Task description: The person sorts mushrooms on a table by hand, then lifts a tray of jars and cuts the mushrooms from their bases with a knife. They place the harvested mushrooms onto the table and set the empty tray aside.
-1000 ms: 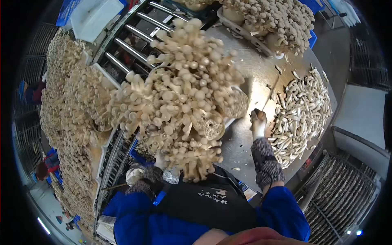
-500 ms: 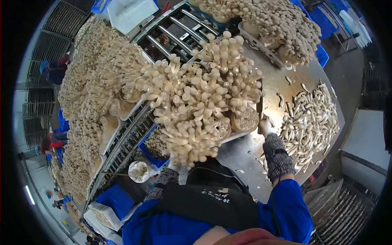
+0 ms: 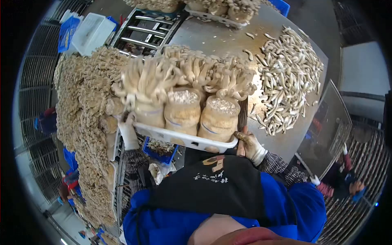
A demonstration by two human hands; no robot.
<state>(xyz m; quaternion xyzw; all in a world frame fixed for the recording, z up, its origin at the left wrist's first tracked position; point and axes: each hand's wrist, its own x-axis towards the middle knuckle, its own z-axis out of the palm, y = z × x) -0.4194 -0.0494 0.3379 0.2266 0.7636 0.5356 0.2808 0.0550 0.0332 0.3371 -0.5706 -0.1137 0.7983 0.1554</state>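
A white plastic tray (image 3: pixel 185 139) is held level in front of my body, its near long edge towards me. In it stand bagged grow blocks (image 3: pixel 181 114) with long-stemmed mushrooms (image 3: pixel 151 79) sprouting from them. My left hand (image 3: pixel 128 130), in a pale glove, is closed on the tray's left end. My right hand (image 3: pixel 250 146), in a stained glove, is closed on its right corner; some of its fingers are hidden. Beyond the right hand, a heap of loose mushrooms (image 3: pixel 288 77) lies on the metal table (image 3: pixel 267 143).
Stacked mushroom blocks (image 3: pixel 85 106) line the left side. A roller conveyor (image 3: pixel 143 30) runs at the back, beside another loaded tray (image 3: pixel 216 17). A blue crate (image 3: pixel 160 151) of scraps sits below. To the right, another person (image 3: pixel 343 175) stands by a panel (image 3: pixel 326 122).
The loaded tray has turned and tilted, so the bags' sides now show. My right hand has come from the tabletop to the tray's corner; my left now shows at its left end.
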